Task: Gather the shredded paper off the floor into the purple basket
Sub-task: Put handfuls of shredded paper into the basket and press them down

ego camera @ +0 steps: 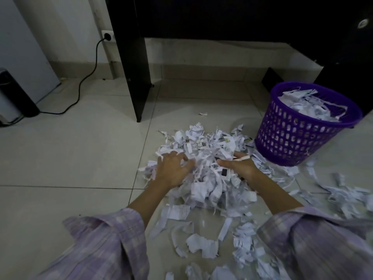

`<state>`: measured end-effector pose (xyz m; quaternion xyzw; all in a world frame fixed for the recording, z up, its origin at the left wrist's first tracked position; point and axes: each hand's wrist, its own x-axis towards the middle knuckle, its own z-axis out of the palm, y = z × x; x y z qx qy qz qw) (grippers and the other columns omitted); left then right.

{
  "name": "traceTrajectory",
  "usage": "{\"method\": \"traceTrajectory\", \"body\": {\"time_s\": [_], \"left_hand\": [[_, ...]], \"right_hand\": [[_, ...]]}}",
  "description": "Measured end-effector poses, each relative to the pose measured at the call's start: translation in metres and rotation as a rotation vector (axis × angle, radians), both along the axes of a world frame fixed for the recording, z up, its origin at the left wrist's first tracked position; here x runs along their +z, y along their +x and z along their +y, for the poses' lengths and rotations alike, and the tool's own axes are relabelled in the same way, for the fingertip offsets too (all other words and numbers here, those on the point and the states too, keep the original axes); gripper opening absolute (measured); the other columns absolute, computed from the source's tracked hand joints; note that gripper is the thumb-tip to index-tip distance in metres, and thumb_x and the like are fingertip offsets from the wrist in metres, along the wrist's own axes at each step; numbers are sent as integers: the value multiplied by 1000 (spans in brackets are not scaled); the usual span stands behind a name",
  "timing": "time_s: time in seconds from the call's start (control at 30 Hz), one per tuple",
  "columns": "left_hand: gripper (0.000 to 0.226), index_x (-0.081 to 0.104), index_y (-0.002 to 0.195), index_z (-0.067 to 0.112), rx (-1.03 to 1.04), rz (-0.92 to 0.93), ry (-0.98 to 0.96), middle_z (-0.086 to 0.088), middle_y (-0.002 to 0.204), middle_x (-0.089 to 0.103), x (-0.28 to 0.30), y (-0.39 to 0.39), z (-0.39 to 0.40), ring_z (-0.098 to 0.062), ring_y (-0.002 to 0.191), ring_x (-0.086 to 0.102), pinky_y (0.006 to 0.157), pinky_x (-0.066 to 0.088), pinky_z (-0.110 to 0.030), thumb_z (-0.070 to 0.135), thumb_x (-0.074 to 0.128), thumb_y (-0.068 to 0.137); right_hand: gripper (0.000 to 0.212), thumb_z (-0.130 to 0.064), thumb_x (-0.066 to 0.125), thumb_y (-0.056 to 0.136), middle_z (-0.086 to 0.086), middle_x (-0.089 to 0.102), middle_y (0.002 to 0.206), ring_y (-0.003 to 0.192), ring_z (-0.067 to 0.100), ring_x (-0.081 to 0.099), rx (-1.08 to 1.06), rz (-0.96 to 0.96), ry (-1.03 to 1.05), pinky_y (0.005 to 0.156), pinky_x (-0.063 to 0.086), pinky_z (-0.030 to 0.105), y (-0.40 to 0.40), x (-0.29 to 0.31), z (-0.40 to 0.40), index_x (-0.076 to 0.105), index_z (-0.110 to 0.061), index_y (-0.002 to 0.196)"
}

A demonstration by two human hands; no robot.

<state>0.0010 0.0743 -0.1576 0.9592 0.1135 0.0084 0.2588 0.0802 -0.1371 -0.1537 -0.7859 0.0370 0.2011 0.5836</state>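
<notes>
A big heap of white shredded paper (203,158) lies on the tiled floor in the middle of the view. My left hand (173,168) lies on the heap's left side, fingers curled into the shreds. My right hand (240,166) digs into the right side, fingers buried in paper, with a strip draped over its back. The purple basket (298,136) stands upright to the right of the heap, holding shredded paper up to near its rim. More scraps (343,197) are scattered right and toward me.
A black furniture panel (137,67) stands on the floor behind the heap. A black cable (88,77) runs from a wall socket to a dark device (12,98) at far left. One stray scrap (203,114) lies apart. Bare tiles (70,154) stretch to the left.
</notes>
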Motion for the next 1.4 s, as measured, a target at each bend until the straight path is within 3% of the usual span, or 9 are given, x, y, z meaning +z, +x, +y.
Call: {"method": "traceTrajectory", "body": {"time_s": [0.1, 0.2, 0.37, 0.63, 0.83, 0.97, 1.07, 1.2, 1.4], "left_hand": [[65, 61, 84, 14, -137, 85, 59, -10, 108, 64, 2, 4, -25, -27, 110, 53, 110, 20, -56, 76, 42, 79], [55, 57, 104, 10, -171, 164, 176, -12, 121, 55, -3, 6, -41, -30, 120, 47, 111, 20, -53, 61, 56, 83], [36, 60, 112, 14, -145, 161, 260, -8, 120, 58, -10, 4, -30, -27, 121, 49, 114, 16, -53, 43, 50, 93], [16, 60, 103, 17, -22, 117, 235, -4, 112, 64, -18, -2, 6, -25, 115, 55, 110, 25, -43, 26, 52, 93], [94, 22, 148, 21, -61, 62, 80, -3, 155, 22, -10, 2, 5, -24, 144, 19, 115, 3, -53, 62, 65, 75], [117, 6, 152, 23, -185, 45, -63, -2, 160, 8, -1, 11, -21, -24, 148, -1, 115, -7, -54, 67, 70, 65], [112, 12, 151, 18, -243, 70, -127, -5, 157, 21, -2, 18, -40, -27, 146, 5, 117, 2, -55, 60, 74, 67], [84, 14, 150, 23, -206, 105, -84, -10, 131, 55, -9, 20, -53, -29, 130, 42, 116, 5, -56, 41, 65, 85], [50, 39, 138, 19, -165, 157, 44, -11, 124, 60, -28, 11, -34, -29, 120, 53, 107, 34, -46, 34, 55, 93]], "right_hand": [[77, -26, 85, 70, 1, 53, 133, 119, 19, 52, 18, -9, -11, 94, 41, 26, -6, -2, 8, 49, -2, 133], [52, -23, 84, 70, -7, 61, 112, 105, 12, 56, 33, 27, 25, 93, 41, 23, -8, -2, 11, 56, -6, 109], [91, -26, 84, 72, 5, 42, 148, 132, 24, 45, -25, 35, 108, 104, 38, 30, -2, 1, 5, 35, -6, 146], [79, -29, 72, 85, 3, 35, 152, 138, 25, 36, -178, 13, 194, 107, 32, 36, 14, 22, -23, 29, -15, 149], [75, -26, 71, 86, 9, 35, 152, 139, 28, 34, -149, -19, 164, 107, 31, 38, 19, 34, -34, 31, -13, 148], [81, -30, 72, 84, 5, 34, 153, 141, 24, 31, -44, 48, 205, 110, 28, 39, 16, 31, -29, 27, -17, 150], [85, -33, 77, 78, -1, 40, 149, 139, 21, 35, 11, 75, 239, 114, 27, 42, 13, 27, -22, 31, -18, 148], [83, -33, 79, 75, -5, 48, 135, 134, 20, 40, -7, 50, 295, 115, 29, 45, 14, 29, -17, 37, -16, 145], [76, -25, 74, 82, -1, 45, 146, 133, 23, 42, -182, -28, 294, 110, 33, 43, 25, 33, -35, 35, -17, 147]]}}
